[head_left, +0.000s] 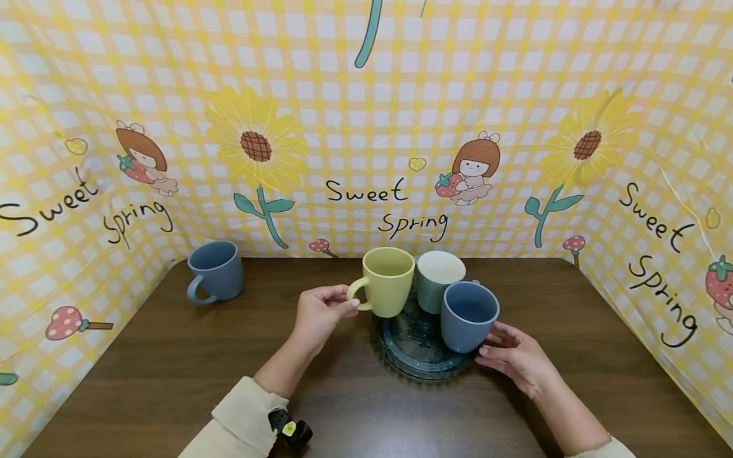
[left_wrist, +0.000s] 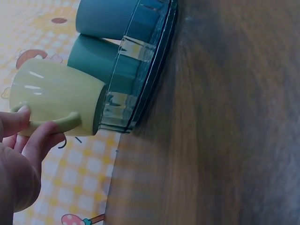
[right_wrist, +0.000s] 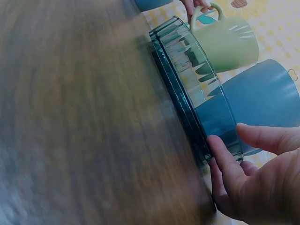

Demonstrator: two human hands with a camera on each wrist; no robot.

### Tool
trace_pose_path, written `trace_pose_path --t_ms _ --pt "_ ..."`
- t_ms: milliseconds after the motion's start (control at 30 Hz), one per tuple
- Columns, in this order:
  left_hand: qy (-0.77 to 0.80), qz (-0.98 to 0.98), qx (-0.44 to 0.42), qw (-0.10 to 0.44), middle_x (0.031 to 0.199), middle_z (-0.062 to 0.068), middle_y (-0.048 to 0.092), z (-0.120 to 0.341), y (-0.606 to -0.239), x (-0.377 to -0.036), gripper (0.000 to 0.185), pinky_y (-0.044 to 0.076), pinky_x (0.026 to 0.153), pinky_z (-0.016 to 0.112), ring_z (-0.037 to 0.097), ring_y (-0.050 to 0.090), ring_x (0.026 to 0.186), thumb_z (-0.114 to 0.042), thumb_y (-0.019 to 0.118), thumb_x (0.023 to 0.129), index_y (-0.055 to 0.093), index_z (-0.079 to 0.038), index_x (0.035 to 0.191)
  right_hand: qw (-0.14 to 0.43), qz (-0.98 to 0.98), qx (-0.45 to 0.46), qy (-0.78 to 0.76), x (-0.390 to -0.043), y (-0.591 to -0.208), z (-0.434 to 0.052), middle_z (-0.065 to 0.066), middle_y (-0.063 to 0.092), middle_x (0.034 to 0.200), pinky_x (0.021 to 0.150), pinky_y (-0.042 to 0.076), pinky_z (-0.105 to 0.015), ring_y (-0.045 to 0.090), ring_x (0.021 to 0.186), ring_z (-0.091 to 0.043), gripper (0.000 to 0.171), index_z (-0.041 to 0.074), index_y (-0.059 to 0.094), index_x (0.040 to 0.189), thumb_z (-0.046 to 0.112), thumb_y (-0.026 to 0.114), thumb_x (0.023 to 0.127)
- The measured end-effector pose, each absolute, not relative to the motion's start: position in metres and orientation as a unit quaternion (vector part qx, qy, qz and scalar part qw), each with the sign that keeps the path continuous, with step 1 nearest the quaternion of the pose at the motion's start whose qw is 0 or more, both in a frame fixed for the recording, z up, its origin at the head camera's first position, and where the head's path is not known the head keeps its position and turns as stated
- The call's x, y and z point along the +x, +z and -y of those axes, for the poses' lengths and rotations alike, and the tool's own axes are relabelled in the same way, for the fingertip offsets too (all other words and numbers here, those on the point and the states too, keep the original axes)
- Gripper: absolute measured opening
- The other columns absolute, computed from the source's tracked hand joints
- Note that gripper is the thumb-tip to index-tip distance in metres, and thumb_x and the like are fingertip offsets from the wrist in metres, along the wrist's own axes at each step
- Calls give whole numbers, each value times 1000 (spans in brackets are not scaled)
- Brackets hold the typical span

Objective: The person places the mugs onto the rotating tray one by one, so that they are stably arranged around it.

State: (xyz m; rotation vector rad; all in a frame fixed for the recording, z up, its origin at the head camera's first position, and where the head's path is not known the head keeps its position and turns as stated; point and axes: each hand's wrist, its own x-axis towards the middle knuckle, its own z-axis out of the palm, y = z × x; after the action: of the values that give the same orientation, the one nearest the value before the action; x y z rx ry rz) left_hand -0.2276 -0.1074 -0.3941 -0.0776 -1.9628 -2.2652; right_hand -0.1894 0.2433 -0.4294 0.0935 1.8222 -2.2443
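My left hand pinches the handle of a yellow-green mug between thumb and fingers. The mug is upright, its base right at the left back rim of a round glass tray with a clear wall and dark base. Inside the tray stand a green mug with a white interior and a blue mug in front of it. At the tray's right edge, my right hand holds the rim, thumb on top beside the blue mug and fingers against the outer side.
Another blue mug stands apart at the back left of the brown wooden table, its handle toward the front left. Yellow checked cloth with printed flowers and lettering hangs at the back and both sides.
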Motion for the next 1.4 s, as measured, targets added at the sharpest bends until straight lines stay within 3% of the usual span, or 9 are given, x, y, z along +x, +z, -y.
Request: trace_pose_path --t_ms 500,767,1167,1400 --pt "-731 678 -31 68 78 11 66 95 -402 -224 22 61 67 29 14 66 66 15 74 77 67 18 98 121 -621 45 -773 -187 -426 -240 -22 39 122 86 56 -46 63 90 -22 78 -11 14 149 -20 58 85" --pt "-723 687 -31 69 80 13 67 91 -415 -223 22 60 65 26 13 66 67 15 74 76 68 16 97 118 -618 45 -776 -186 -426 -239 -17 45 114 85 57 -45 63 88 -21 76 -10 18 147 -20 59 84" --pt "-641 765 -30 54 76 4 69 87 -420 -228 16 57 63 24 14 66 71 5 83 72 71 0 82 125 -626 38 -769 -182 -424 -236 -20 43 118 86 57 -47 64 89 -23 76 -8 17 145 -19 61 84" --pt "-634 771 -37 50 78 5 68 87 -417 -231 16 58 64 25 15 67 73 5 82 73 69 0 83 123 -627 41 -768 -179 -424 -235 -22 42 118 85 57 -47 65 88 -25 77 -6 16 143 -20 61 82"
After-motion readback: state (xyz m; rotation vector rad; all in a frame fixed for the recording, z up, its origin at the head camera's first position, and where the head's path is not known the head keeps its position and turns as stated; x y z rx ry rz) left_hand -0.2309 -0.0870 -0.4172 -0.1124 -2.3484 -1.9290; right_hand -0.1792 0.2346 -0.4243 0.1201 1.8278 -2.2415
